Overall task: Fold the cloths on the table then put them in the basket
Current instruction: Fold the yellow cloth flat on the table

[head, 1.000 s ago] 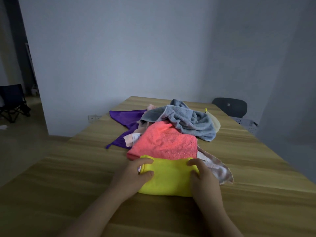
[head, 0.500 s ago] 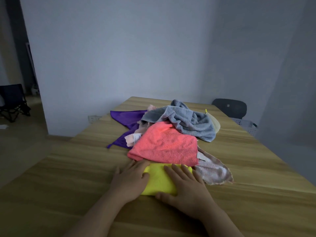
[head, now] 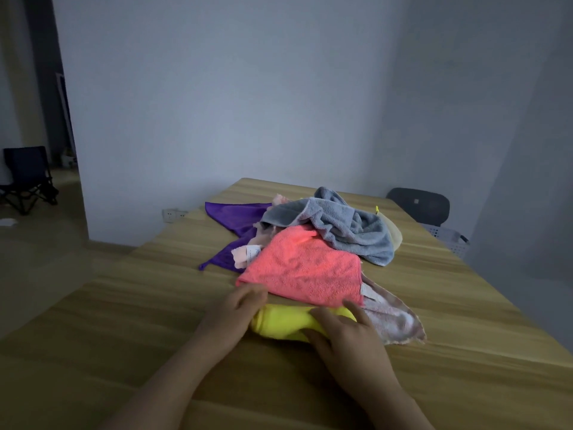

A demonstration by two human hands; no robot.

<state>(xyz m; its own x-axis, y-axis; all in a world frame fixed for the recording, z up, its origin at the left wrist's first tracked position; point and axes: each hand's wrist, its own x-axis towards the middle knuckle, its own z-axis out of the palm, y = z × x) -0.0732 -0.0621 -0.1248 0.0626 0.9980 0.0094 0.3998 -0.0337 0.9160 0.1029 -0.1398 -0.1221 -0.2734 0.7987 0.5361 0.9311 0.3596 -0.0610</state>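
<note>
We judge yellow cloth (head: 280, 324), just before coral cloth (head: 304, 271), soft, light, floppy. Apparently left hand (head: 232, 315), right hand (head: 347, 336) clutch its ends; grip there.

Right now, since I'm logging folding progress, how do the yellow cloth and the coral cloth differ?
The yellow cloth is folded into a compact bundle; the coral cloth lies spread and unfolded. The left hand and right hand hold the yellow cloth; the coral cloth lies partly under a grey towel. Both are bright cloths on the wooden table.
</note>
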